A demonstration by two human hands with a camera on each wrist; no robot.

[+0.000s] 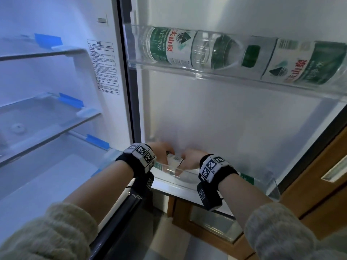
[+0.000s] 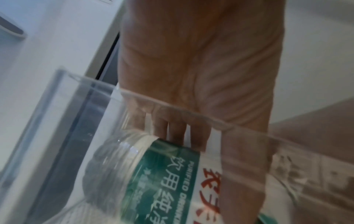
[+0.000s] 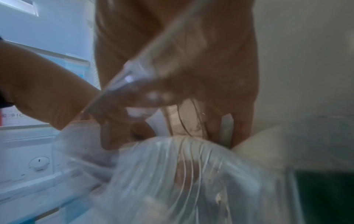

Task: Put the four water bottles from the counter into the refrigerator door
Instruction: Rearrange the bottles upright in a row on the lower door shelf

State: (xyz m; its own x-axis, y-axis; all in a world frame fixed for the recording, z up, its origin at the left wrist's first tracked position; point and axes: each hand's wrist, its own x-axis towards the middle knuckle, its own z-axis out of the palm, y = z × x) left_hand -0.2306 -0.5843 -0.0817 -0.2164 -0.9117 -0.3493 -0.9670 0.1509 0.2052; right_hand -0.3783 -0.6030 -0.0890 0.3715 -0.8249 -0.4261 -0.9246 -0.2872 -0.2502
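Down in the lower door bin [image 1: 187, 182], the left hand [image 1: 161, 148] and right hand [image 1: 192, 157] both grip one water bottle [image 1: 174, 160] lying on its side; a fourth bottle [image 1: 247, 179] lies just right. Above, two bottles [image 1: 169, 46] [image 1: 304, 62] lie in the upper bin [image 1: 206, 71]. Labels read "PURIFIED DRINKING WATER" beside Chinese characters.

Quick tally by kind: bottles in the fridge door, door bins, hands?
Water bottles: 4 (upper-left bottle, upper-right bottle, held bottle, far bottle, mostly hidden)
Door bins: 2 (upper bin, lower bin)
Hands: 2 (left hand, right hand)
Total: 8
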